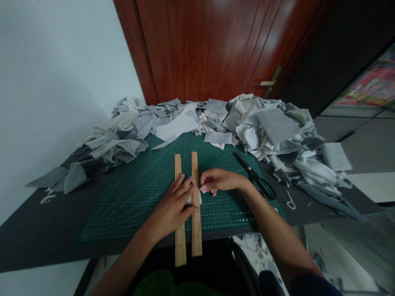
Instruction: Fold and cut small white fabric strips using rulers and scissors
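Observation:
Two wooden rulers, a left ruler and a right ruler, lie side by side with their near ends past the table edge. My left hand rests across the left ruler, fingers stretched, with thumb and fingertips against the right ruler. A small white scrap of fabric shows between and under the rulers, partly covered by my hand. Just right of the right ruler, my right hand pinches a small pale pink piece against the ruler's edge. It looks like chalk, but its full shape is hidden.
The rulers lie on a green cutting mat on a dark table. Black scissors lie right of my right hand. Grey and white fabric scraps are heaped along the back and both sides. A wooden door stands behind.

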`<state>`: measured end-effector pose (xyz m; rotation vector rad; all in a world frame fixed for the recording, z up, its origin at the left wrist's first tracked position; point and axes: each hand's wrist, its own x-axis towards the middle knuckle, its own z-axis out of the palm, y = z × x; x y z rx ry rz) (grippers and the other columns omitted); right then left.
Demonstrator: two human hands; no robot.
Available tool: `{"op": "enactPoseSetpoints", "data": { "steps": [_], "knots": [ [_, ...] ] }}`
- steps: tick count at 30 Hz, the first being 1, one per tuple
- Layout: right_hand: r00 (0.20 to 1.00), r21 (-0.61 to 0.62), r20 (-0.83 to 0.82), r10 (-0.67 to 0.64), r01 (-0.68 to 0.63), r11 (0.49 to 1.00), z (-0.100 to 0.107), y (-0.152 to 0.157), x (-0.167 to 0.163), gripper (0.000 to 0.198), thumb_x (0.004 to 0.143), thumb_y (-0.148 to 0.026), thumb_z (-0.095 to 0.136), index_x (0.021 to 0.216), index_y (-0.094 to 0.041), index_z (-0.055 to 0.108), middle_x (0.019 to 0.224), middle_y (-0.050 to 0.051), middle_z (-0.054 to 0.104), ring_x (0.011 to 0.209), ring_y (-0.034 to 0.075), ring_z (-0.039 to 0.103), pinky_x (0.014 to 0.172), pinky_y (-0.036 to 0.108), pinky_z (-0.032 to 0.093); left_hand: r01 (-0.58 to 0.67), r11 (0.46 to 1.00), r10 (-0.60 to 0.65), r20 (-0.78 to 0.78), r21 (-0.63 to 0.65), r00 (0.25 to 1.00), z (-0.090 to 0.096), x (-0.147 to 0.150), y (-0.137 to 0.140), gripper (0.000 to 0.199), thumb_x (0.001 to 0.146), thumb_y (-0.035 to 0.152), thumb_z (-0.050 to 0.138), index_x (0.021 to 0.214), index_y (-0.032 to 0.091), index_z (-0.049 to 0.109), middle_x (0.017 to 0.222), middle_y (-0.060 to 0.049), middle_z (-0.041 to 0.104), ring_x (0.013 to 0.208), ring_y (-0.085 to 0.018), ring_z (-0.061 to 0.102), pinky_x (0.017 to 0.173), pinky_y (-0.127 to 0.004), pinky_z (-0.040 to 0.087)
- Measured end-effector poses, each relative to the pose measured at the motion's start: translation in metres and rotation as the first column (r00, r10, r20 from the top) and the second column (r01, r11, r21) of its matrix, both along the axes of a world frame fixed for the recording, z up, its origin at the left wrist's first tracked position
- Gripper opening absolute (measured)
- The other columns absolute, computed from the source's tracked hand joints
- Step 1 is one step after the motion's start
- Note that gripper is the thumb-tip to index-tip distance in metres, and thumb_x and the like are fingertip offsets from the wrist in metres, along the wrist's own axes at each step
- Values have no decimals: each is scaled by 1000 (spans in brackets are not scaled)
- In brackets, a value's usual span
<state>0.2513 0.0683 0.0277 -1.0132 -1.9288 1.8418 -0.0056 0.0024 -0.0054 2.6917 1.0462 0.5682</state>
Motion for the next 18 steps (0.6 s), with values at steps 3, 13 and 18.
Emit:
{"op": "enactPoseSetpoints", "data": {
  "steps": [3,13,18],
  "knots": [
    [990,71,-72,-125,130,989,-1,5,1,37,79,-45,82,97,-16,68,80,-1,65,63,10,60,55,22,55,-29,996,24,57,84,998,2,-3,-3,45,101,41,60,140,19,57,159,-13,44,153,-35,30,121,-59,36],
    [819,-243,-330,-469,406,881,-4,11,-8,48,68,-46,91,91,-19,59,92,2,71,76,12,67,65,23,55,-32,995,22,109,95,994,10,2,-8,11,97,19,61,100,20,72,110,-5,73,118,-25,63,110,-45,51],
    [881,-139,-301,-366,339,930,-1,4,-16,50,66,-49,91,91,-20,58,71,-7,56,56,7,46,49,20,39,-20,997,9,144,74,990,11,3,-7,12,96,17,62,98,22,73,109,-4,72,115,-25,64,103,-46,55]
  ]
}}
